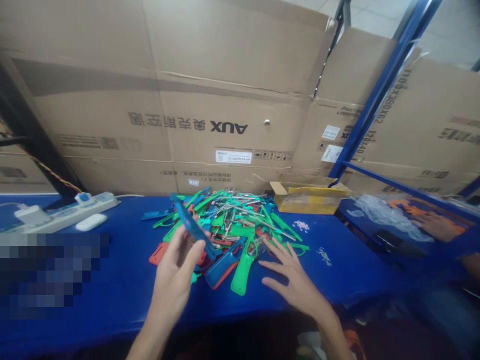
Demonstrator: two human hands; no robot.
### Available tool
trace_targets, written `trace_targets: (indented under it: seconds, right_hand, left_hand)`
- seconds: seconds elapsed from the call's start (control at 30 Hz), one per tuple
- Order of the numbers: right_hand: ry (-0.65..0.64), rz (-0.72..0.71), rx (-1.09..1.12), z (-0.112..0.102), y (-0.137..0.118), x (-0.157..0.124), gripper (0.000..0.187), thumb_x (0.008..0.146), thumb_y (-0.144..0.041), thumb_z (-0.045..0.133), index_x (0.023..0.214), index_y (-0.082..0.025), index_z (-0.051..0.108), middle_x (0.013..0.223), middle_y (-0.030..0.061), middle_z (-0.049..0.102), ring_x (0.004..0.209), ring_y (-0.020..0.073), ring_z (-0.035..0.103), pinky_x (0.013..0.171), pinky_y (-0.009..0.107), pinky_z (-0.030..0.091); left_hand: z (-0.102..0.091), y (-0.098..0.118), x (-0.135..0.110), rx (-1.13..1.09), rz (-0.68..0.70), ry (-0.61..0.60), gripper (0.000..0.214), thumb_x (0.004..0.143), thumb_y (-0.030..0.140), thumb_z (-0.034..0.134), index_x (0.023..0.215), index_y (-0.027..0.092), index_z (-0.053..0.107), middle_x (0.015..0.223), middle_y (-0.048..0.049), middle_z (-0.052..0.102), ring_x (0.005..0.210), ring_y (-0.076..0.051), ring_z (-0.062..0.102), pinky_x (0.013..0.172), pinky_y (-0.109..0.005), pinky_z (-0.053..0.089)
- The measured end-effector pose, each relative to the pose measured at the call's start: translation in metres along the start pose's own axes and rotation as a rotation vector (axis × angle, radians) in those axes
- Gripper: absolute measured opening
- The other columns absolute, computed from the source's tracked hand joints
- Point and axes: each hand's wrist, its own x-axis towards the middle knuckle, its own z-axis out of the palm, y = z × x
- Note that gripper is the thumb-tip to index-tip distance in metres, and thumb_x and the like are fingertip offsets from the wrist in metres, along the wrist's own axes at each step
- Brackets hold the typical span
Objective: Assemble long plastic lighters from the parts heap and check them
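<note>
My left hand (173,265) is closed around a long blue plastic handle piece (190,222), tilted above the left part of a heap. The heap (232,210) mixes green, blue and red plastic handle pieces with thin metal rods. With fingers spread, my right hand (294,280) reaches to the heap's front right edge, palm down, and nothing shows in its grip. Beside its fingertips lies a green handle piece (243,272). A blue handle piece (222,267) with a red one under it lies between my hands.
Cardboard sheets (187,100) stand behind the blue table (123,280). A power strip (63,215) lies at left. An open yellow-brown box (309,200), small pink pieces (301,226) and thin pale pieces (324,256) are at right. Farther right, another person's hand (437,225) is near clear plastic bags (390,217).
</note>
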Motion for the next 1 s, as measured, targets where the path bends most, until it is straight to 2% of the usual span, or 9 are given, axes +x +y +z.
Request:
trace_targets:
  seconds: [0.07,0.13,0.27,0.4,0.53,0.63,0.77,0.87,1.0]
  right_hand:
    - [0.038,0.015,0.144,-0.002,-0.006,-0.007,0.041,0.096,-0.048,0.063,0.135,-0.038,0.066,0.164,0.0046,0.038,0.153,0.0319,0.03,0.122,0.066,0.023]
    - [0.039,0.034,0.308,-0.002,-0.018,-0.018,0.05,0.097,-0.048,0.062,0.146,-0.037,0.056,0.164,0.0063,0.037,0.151,0.0298,0.036,0.119,0.057,0.035]
    - [0.019,0.082,0.371,0.01,-0.039,-0.044,0.061,0.089,-0.054,0.07,0.146,-0.039,0.055,0.15,0.0061,0.057,0.137,0.0294,0.056,0.111,0.047,0.049]
    - [0.172,0.189,0.219,0.021,-0.021,-0.065,0.049,0.092,-0.053,0.067,0.138,-0.038,0.064,0.139,0.0039,0.067,0.126,0.0298,0.065,0.103,0.045,0.056]
    - [0.27,0.223,0.035,0.012,0.017,-0.081,0.044,0.09,-0.053,0.068,0.131,-0.037,0.07,0.132,0.002,0.071,0.124,0.0303,0.067,0.096,0.04,0.061]
    - [0.264,0.155,-0.019,0.0,0.025,-0.084,0.036,0.086,-0.053,0.071,0.117,-0.035,0.077,0.119,0.0012,0.078,0.113,0.0291,0.073,0.091,0.034,0.063]
    - [0.119,0.025,0.015,-0.004,0.015,-0.075,0.03,0.087,-0.051,0.071,0.111,-0.035,0.078,0.113,0.0018,0.079,0.103,0.0267,0.076,0.096,0.034,0.061]
    - [0.037,0.015,0.0,0.003,0.013,-0.065,0.034,0.088,-0.05,0.071,0.119,-0.036,0.075,0.124,0.0031,0.075,0.113,0.0281,0.072,0.102,0.042,0.058]
    - [0.038,0.043,0.01,0.013,0.016,-0.047,0.039,0.091,-0.051,0.068,0.128,-0.038,0.07,0.139,0.0031,0.067,0.128,0.0292,0.064,0.106,0.047,0.055]
  left_hand:
    - [0.003,-0.01,-0.041,-0.088,-0.153,0.081,0.06,0.093,0.051,0.065,0.144,0.021,0.055,0.127,-0.0101,0.072,0.121,-0.031,0.067,0.1,-0.04,0.059]
    - [0.015,-0.022,-0.077,-0.099,-0.211,0.085,0.058,0.095,0.053,0.062,0.144,0.022,0.057,0.127,-0.0096,0.072,0.122,-0.032,0.068,0.1,-0.04,0.06]
    - [0.047,-0.046,-0.115,-0.011,-0.125,-0.148,0.053,0.096,0.055,0.059,0.139,0.023,0.062,0.14,-0.0105,0.065,0.13,-0.033,0.062,0.106,-0.044,0.057]
    - [0.057,-0.064,-0.11,0.277,0.039,-0.35,0.047,0.102,0.046,0.052,0.147,0.03,0.054,0.152,-0.0081,0.055,0.144,-0.032,0.048,0.114,-0.053,0.049]
    - [0.042,-0.07,-0.096,0.589,0.376,-0.489,0.057,0.103,0.038,0.052,0.157,0.029,0.038,0.161,-0.011,0.043,0.15,-0.033,0.038,0.114,-0.054,0.05]
    - [0.03,-0.067,-0.088,0.799,0.502,-0.501,0.063,0.103,0.036,0.053,0.16,0.025,0.031,0.161,-0.0123,0.043,0.151,-0.034,0.036,0.114,-0.053,0.049]
    - [0.021,-0.061,-0.076,0.956,0.477,-0.459,0.07,0.104,0.036,0.051,0.164,0.022,0.018,0.161,-0.0132,0.043,0.149,-0.034,0.04,0.114,-0.052,0.047]
    - [0.015,-0.053,-0.063,0.994,0.389,-0.534,0.069,0.104,0.041,0.05,0.164,0.02,0.022,0.163,-0.012,0.04,0.151,-0.033,0.036,0.116,-0.05,0.045]
    - [0.01,-0.042,-0.042,1.007,0.298,-0.617,0.072,0.101,0.049,0.054,0.161,0.017,0.03,0.163,-0.0135,0.038,0.152,-0.035,0.033,0.118,-0.054,0.04]
